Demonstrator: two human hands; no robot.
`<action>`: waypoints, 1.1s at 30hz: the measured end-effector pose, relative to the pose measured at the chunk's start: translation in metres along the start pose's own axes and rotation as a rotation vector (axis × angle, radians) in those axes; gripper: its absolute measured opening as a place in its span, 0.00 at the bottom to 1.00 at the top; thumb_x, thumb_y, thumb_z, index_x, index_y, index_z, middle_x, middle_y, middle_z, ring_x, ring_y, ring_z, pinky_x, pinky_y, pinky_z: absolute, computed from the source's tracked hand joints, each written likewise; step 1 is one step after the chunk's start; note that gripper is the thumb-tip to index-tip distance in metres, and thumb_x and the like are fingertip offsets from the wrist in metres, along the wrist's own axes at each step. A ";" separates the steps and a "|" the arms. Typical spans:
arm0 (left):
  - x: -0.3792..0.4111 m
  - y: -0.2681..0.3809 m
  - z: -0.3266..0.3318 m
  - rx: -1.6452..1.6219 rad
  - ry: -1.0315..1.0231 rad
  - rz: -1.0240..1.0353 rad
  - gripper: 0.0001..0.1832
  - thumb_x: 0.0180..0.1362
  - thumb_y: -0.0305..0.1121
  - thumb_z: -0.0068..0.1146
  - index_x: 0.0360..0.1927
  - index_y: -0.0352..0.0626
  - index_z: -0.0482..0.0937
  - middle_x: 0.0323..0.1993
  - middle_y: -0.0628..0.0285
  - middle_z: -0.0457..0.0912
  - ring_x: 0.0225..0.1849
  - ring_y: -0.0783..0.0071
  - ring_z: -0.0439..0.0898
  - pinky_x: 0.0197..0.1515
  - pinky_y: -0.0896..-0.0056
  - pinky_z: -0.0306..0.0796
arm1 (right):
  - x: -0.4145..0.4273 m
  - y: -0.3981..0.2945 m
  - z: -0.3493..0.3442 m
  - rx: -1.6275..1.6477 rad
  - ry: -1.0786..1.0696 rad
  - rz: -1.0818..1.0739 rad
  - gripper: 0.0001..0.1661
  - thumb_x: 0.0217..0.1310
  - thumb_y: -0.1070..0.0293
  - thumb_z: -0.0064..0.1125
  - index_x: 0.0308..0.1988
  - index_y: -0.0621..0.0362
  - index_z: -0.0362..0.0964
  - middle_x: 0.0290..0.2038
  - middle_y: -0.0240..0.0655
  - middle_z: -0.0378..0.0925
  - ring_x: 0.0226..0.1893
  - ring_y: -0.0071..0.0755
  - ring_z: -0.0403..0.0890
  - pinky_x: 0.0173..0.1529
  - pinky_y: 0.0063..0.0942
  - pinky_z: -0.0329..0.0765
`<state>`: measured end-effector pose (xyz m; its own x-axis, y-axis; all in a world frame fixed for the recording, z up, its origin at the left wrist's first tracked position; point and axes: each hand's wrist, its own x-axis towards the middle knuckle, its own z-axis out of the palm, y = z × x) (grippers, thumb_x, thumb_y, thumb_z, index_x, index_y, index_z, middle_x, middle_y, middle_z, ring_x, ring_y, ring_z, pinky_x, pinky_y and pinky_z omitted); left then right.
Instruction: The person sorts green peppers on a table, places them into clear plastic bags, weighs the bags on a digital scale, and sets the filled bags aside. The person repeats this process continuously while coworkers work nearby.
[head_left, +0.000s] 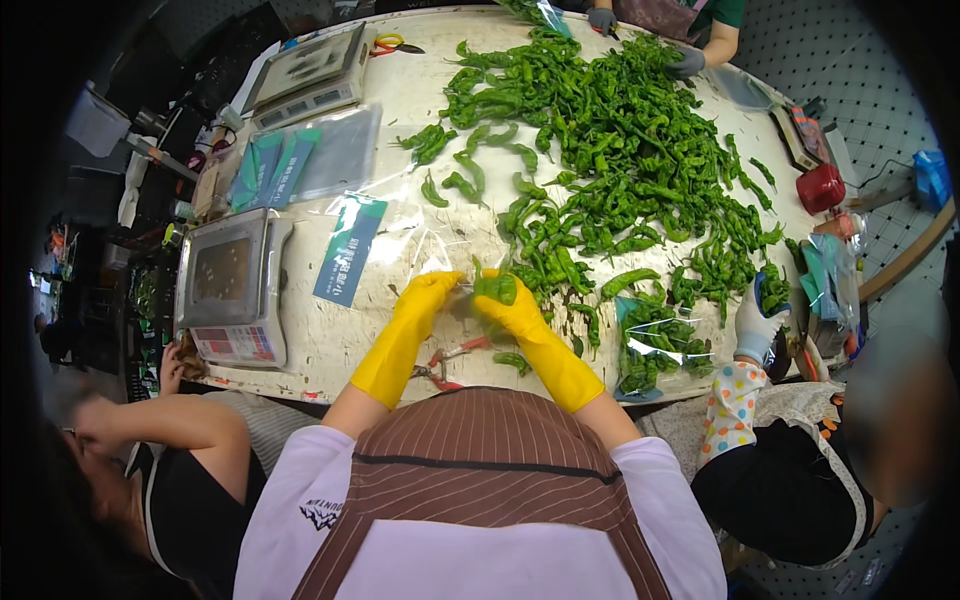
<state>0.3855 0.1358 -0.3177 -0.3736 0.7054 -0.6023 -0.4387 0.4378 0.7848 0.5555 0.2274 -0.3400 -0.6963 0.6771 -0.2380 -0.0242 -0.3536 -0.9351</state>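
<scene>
Both my hands wear yellow rubber gloves at the near side of the table. My right hand (510, 304) is closed around a few green peppers (496, 289). My left hand (435, 289) pinches the edge of a clear plastic bag (427, 232) that lies spread on the table beyond it. A blue-green printed label (349, 251) shows at the bag's left part. Red-handled snips (450, 364) lie just below my hands, beside a single loose pepper (512, 363). The large pile of green peppers (630, 142) spreads ahead and to the right.
Two scales (229, 285) (311, 79) stand at the left, with flat printed bags (277, 169) between them. A filled bag of peppers (660, 349) lies near right. Co-workers' gloved hands (757, 322) (684, 63) are at the right and far side. Yellow-and-red-handled scissors (396, 46) lie far left.
</scene>
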 end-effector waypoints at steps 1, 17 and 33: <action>-0.001 0.000 -0.001 0.002 -0.014 0.000 0.12 0.65 0.35 0.54 0.45 0.41 0.84 0.35 0.65 0.83 0.35 0.77 0.79 0.39 0.75 0.73 | 0.000 -0.001 0.002 -0.056 -0.020 0.012 0.33 0.50 0.69 0.73 0.56 0.62 0.70 0.41 0.32 0.80 0.39 0.25 0.79 0.46 0.23 0.76; 0.014 -0.042 -0.015 -0.143 0.197 0.038 0.09 0.64 0.36 0.55 0.37 0.42 0.81 0.23 0.70 0.74 0.18 0.82 0.67 0.21 0.82 0.60 | 0.008 0.007 -0.010 0.284 -0.170 0.165 0.28 0.53 0.70 0.69 0.54 0.63 0.72 0.42 0.30 0.80 0.38 0.22 0.78 0.46 0.21 0.76; -0.033 0.019 0.014 0.649 0.523 1.199 0.06 0.58 0.29 0.60 0.38 0.42 0.83 0.28 0.57 0.79 0.31 0.58 0.77 0.37 0.62 0.70 | 0.013 -0.032 -0.008 0.305 -0.108 0.302 0.15 0.53 0.70 0.63 0.43 0.63 0.76 0.32 0.36 0.80 0.31 0.28 0.79 0.36 0.25 0.77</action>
<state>0.4004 0.1285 -0.2808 -0.5530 0.6035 0.5744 0.7280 0.0146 0.6854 0.5530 0.2525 -0.3156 -0.7752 0.4484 -0.4451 -0.0073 -0.7108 -0.7034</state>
